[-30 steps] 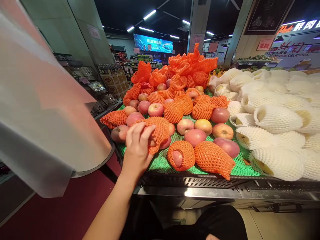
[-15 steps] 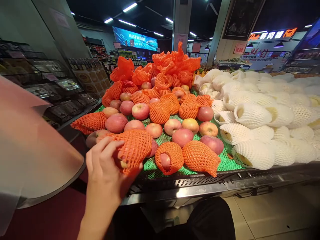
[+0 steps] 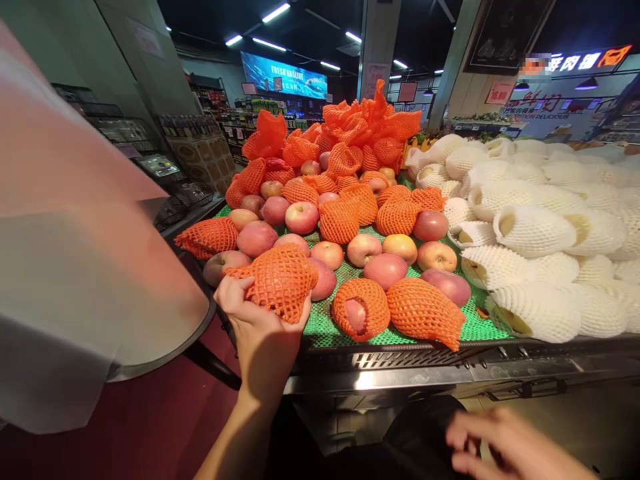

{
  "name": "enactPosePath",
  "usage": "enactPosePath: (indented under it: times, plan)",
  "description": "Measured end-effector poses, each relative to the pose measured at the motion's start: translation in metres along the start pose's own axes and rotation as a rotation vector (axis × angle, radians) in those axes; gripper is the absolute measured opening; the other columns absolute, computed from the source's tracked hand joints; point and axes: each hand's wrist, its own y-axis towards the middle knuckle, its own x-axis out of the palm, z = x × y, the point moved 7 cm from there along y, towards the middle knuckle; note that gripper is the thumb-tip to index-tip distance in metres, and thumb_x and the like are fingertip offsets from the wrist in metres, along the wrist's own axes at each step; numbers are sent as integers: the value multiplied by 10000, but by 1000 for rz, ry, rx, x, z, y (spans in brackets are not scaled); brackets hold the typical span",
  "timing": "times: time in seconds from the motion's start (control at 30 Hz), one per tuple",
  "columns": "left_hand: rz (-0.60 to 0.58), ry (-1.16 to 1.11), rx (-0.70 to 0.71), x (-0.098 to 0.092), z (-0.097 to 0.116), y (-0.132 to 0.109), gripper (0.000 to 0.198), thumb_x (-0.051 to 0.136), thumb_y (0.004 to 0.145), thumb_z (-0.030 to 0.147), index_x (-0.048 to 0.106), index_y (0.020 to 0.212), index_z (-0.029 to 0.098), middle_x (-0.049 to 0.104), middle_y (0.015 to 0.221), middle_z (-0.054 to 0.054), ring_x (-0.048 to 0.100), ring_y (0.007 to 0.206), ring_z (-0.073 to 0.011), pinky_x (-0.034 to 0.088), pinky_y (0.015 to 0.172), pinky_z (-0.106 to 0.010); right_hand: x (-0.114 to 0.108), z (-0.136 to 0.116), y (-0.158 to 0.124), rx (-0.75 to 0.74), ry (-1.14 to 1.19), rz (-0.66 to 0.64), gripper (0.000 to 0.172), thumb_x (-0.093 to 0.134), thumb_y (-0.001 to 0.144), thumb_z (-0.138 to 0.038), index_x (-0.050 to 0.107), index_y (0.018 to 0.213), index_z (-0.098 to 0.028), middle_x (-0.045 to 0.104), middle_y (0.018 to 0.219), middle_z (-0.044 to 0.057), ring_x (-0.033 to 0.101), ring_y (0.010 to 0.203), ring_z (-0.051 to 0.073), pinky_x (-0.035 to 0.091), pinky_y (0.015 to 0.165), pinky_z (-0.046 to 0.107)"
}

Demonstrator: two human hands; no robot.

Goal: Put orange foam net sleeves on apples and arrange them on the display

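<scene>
My left hand (image 3: 257,327) is closed around an apple in an orange foam net (image 3: 283,280), at the front left of the display. The fruit is almost wholly covered by the net. A bare red apple (image 3: 324,280) sits just to its right. Farther right lie two more netted apples, one with its net opening (image 3: 361,310) facing me, the other in a longer net (image 3: 425,310). At the lower right, over my dark-clothed leg, is my right hand (image 3: 500,440), somewhat blurred. Its fingers are bent and apart, with nothing visible between them.
Behind are several bare apples (image 3: 301,218) and a heap of orange nets (image 3: 360,127) on green matting (image 3: 325,328). White-netted fruit (image 3: 535,310) fills the right side. A metal front edge (image 3: 365,381) borders the display. A large pale sheet-covered stand (image 3: 125,287) crowds the left.
My right hand has come into view at the lower right. My left hand has turned, still holding the netted apple, which now shows more of its top. The whole view has shifted somewhat.
</scene>
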Motion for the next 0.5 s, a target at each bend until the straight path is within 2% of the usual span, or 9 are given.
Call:
enactPosePath:
  times: [0.07, 0.13, 0.2, 0.27, 0.33, 0.4, 0.5]
  plan:
    - [6, -7, 6, -2, 1, -1, 834, 815, 754, 320, 253, 1345, 148, 377, 1308, -204, 456, 1292, -371, 442, 1087, -590, -21, -11, 33, -89, 11, -34, 42, 643, 936, -347, 679, 915, -343, 709, 798, 20, 691, 675, 174, 558, 564, 291]
    - [11, -17, 1, -3, 1, -1, 831, 814, 757, 311, 254, 1351, 156, 380, 1308, -198, 460, 1297, -362, 443, 1089, -581, -45, -31, 82, -193, -17, -11, 102, 603, 962, -317, 678, 1024, -286, 741, 927, 36, 704, 789, 178, 568, 677, 307]
    - [21, -26, -3, -3, 1, -2, 822, 812, 762, 297, 263, 1357, 153, 386, 1311, -202, 464, 1305, -357, 452, 1084, -565, -55, -52, 141, -285, -61, -2, 161, 623, 951, -328, 676, 1065, -228, 733, 1087, 64, 691, 989, 219, 551, 850, 356]
    - [52, -29, 10, -4, 2, -2, 821, 816, 757, 292, 280, 1362, 143, 402, 1305, -210, 480, 1298, -360, 469, 1069, -553, -40, -68, 195, -352, -91, -124, 252, 696, 898, -300, 665, 1116, -177, 711, 1166, 89, 658, 1084, 254, 513, 951, 401]
    - [86, -12, 22, -3, 1, -3, 840, 821, 754, 299, 287, 1381, 135, 423, 1298, -215, 496, 1292, -370, 486, 1050, -551, -10, -75, 234, -411, -107, -281, 526, 830, 775, -314, 623, 1222, -131, 679, 1246, 123, 636, 1112, 274, 500, 986, 415]
    - [118, 12, 33, -3, 1, -4, 875, 829, 750, 331, 291, 1408, 124, 448, 1301, -229, 519, 1276, -383, 506, 1025, -555, 16, -79, 254, -519, -130, -372, 621, 862, 732, -316, 598, 1249, -94, 656, 1270, 148, 603, 1151, 280, 482, 1022, 413]
    - [144, 31, -17, -3, 0, -5, 910, 836, 744, 418, 329, 1438, 120, 519, 1299, -237, 590, 1213, -382, 548, 971, -527, 32, -77, 264, -575, -195, -337, 551, 830, 748, -352, 613, 1202, -126, 679, 1161, 114, 595, 1089, 276, 485, 990, 423]
